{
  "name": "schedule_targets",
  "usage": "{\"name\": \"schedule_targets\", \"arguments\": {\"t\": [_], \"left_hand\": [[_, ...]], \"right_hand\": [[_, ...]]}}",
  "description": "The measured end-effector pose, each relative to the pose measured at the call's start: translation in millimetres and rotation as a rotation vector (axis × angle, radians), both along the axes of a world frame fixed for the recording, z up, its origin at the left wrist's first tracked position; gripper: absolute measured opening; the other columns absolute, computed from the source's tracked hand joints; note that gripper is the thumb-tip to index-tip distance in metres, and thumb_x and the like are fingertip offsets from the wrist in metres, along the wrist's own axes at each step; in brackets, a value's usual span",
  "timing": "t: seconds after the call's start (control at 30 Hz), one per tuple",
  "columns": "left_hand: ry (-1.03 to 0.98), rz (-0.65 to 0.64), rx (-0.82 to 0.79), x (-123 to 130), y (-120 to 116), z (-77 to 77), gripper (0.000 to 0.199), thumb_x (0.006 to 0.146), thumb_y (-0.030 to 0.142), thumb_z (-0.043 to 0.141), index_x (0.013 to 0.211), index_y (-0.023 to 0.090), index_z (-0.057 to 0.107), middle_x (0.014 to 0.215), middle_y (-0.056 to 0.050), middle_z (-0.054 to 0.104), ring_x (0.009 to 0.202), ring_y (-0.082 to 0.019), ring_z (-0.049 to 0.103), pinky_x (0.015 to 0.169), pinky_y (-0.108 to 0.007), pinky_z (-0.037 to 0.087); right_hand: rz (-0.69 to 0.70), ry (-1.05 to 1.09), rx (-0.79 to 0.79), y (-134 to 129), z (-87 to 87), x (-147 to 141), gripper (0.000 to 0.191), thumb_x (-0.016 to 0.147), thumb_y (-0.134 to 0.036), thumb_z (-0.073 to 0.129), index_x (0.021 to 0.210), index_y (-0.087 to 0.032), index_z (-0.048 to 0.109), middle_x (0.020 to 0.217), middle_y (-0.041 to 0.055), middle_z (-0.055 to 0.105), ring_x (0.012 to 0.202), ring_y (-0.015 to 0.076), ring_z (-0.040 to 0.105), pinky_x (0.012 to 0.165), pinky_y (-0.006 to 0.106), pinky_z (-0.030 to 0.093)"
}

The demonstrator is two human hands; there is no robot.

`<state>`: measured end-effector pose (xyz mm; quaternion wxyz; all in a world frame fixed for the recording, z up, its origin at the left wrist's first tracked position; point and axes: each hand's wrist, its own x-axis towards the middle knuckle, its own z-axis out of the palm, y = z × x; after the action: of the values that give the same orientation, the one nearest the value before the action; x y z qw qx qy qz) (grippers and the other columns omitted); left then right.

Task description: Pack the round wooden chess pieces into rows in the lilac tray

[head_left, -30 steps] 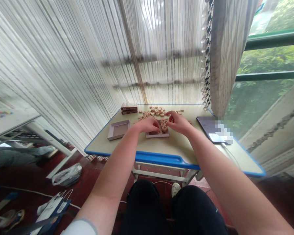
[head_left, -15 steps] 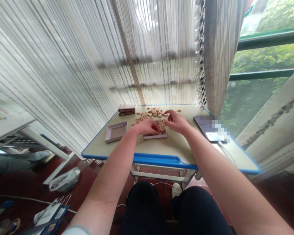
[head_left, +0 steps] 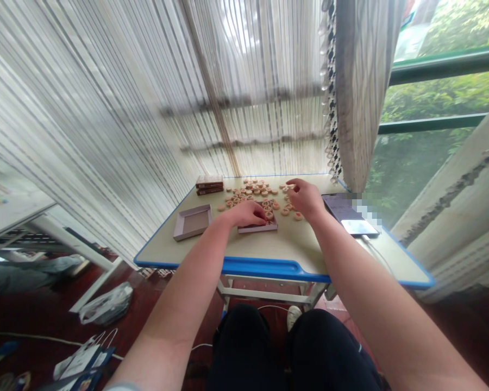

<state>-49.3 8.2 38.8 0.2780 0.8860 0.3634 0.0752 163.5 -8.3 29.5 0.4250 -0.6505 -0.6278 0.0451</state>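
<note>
My left hand (head_left: 248, 213) reaches over a shallow lilac box (head_left: 257, 228), thumb and fingers pinched at a round wooden xiangqi piece near the box's front right corner; the fingers hide most of that piece. Other xiangqi pieces (head_left: 268, 215) lie in a row along the box's right side. To the right of the box, my right hand (head_left: 306, 197) hovers over scattered pieces, its thumb and forefinger apart with nothing visible between them. More loose xiangqi pieces (head_left: 253, 190) are spread and heaped behind the box.
A second shallow lilac box part (head_left: 179, 227) lies left on the blue-edged table (head_left: 158, 251). Two small brown boxes (head_left: 209, 184) are stacked at the back left. At the right a phone (head_left: 346, 213) lies with a white cable. A striped curtain (head_left: 264, 98) hangs behind.
My right hand has moved right, away from the box, uncovering loose pieces beside it. My left hand has stayed at the box's front right corner, shifting only slightly.
</note>
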Motion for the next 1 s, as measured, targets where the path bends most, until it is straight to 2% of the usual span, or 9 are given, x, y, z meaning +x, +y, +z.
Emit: {"name": "schedule_targets", "arguments": {"t": [0.1, 0.2, 0.33, 0.43, 0.57, 0.67, 0.77, 0.87, 1.0], "left_hand": [[0.0, 0.008, -0.019, -0.1, 0.1, -0.4, 0.029, 0.067, 0.039, 0.062, 0.085, 0.017, 0.069, 0.08, -0.001, 0.068, 0.074, -0.014, 0.059, 0.066, -0.021, 0.041], [0.004, 0.008, -0.032, -0.6, -1.1, 1.5, 0.033, 0.067, 0.043, 0.062, 0.086, 0.017, 0.069, 0.081, -0.001, 0.068, 0.075, -0.014, 0.059, 0.065, -0.021, 0.041], [-0.01, 0.036, -0.047, -2.2, -1.3, 3.5, 0.037, 0.068, 0.048, 0.06, 0.086, 0.017, 0.069, 0.076, -0.001, 0.067, 0.071, -0.013, 0.059, 0.062, -0.022, 0.041], [-0.138, 0.109, -0.032, -3.1, 2.5, 1.7, 0.038, 0.072, 0.048, 0.056, 0.089, 0.017, 0.066, 0.074, -0.002, 0.067, 0.068, -0.013, 0.06, 0.061, -0.023, 0.042], [-0.294, 0.303, 0.187, -3.1, 10.0, -2.6, 0.032, 0.076, 0.044, 0.052, 0.085, 0.015, 0.064, 0.073, -0.003, 0.066, 0.066, -0.013, 0.061, 0.064, -0.025, 0.044], [-0.274, 0.393, 0.37, -3.0, 13.9, -5.0, 0.028, 0.077, 0.039, 0.051, 0.081, 0.015, 0.065, 0.075, -0.005, 0.066, 0.071, -0.015, 0.06, 0.068, -0.027, 0.045], [-0.246, 0.462, 0.475, -3.1, 16.4, -7.2, 0.026, 0.078, 0.036, 0.05, 0.082, 0.015, 0.064, 0.078, -0.005, 0.066, 0.074, -0.015, 0.059, 0.073, -0.028, 0.046], [-0.281, 0.507, 0.574, -3.0, 19.3, -10.8, 0.022, 0.077, 0.031, 0.052, 0.088, 0.016, 0.063, 0.091, -0.007, 0.065, 0.087, -0.016, 0.058, 0.082, -0.029, 0.044], [-0.288, 0.485, 0.603, -1.8, 23.3, -17.9, 0.024, 0.074, 0.027, 0.054, 0.093, 0.016, 0.062, 0.103, -0.008, 0.062, 0.101, -0.019, 0.053, 0.093, -0.03, 0.04]], "right_hand": [[-0.029, 0.057, -0.136, 2.3, 0.2, 8.7, 0.034, 0.072, -0.022, 0.048, 0.1, -0.02, 0.067, 0.075, 0.0045, 0.066, 0.064, 0.0145, 0.057, 0.059, 0.024, 0.04], [-0.044, -0.014, -0.312, 4.1, -0.2, 14.1, 0.035, 0.068, -0.023, 0.053, 0.1, -0.019, 0.068, 0.075, 0.0058, 0.067, 0.064, 0.0159, 0.058, 0.059, 0.025, 0.04], [0.005, -0.11, -0.39, 5.2, -2.7, 13.8, 0.036, 0.066, -0.029, 0.059, 0.1, -0.022, 0.068, 0.08, 0.0055, 0.068, 0.066, 0.0165, 0.059, 0.058, 0.025, 0.041], [0.073, -0.157, -0.43, 7.0, -5.5, 13.0, 0.034, 0.064, -0.03, 0.063, 0.096, -0.022, 0.07, 0.082, 0.0051, 0.069, 0.063, 0.0154, 0.059, 0.056, 0.024, 0.041], [0.048, -0.283, -0.458, 10.5, -8.4, 15.0, 0.031, 0.064, -0.028, 0.063, 0.093, -0.023, 0.071, 0.086, 0.0055, 0.069, 0.065, 0.0154, 0.059, 0.056, 0.023, 0.041], [0.036, -0.349, -0.473, 12.4, -10.9, 15.8, 0.032, 0.065, -0.027, 0.061, 0.096, -0.024, 0.07, 0.09, 0.0059, 0.069, 0.067, 0.0162, 0.059, 0.058, 0.024, 0.043], [0.085, -0.403, -0.39, 13.1, -13.6, 14.6, 0.035, 0.068, -0.028, 0.059, 0.101, -0.024, 0.069, 0.102, 0.0075, 0.066, 0.077, 0.0182, 0.06, 0.068, 0.026, 0.044], [0.123, -0.471, -0.36, 13.3, -14.7, 13.3, 0.033, 0.068, -0.027, 0.057, 0.098, -0.025, 0.069, 0.106, 0.0075, 0.064, 0.084, 0.0198, 0.059, 0.073, 0.028, 0.044], [0.094, -0.49, -0.391, 14.3, -13.7, 13.8, 0.03, 0.065, -0.031, 0.061, 0.092, -0.022, 0.07, 0.095, 0.0084, 0.066, 0.077, 0.0198, 0.059, 0.069, 0.027, 0.044]]}}
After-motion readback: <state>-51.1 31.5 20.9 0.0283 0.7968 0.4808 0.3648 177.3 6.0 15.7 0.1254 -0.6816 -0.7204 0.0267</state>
